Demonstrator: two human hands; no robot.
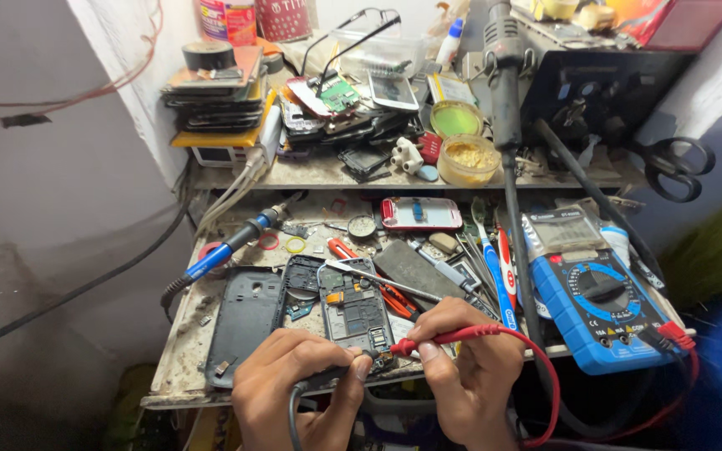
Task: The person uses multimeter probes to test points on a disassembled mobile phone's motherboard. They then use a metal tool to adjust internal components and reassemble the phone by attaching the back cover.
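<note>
head view: cluttered workbench (179,380) against white wall (60,167).

— The multimeter (597,305)?
— Glossy blue plastic casing; at its nine o'clock, a matt, dark phone circuit board (353,311).
— The workbench (179,367)?
— Rough, grimy, scuffed; soldering iron (226,248) grip is smooth blue plastic.

**Screens, labels and containers on my bench**

To my right lies a blue-cased multimeter with a grey rectangular screen (563,230), tilted on the lower shelf. Mid-shelf I see a red phone with a pale oblong screen (420,213). On the upper shelf, a white-framed phone screen (392,90) leans. At the back stand a pink-labelled round tub (228,18) and a red patterned can (282,18).
</note>
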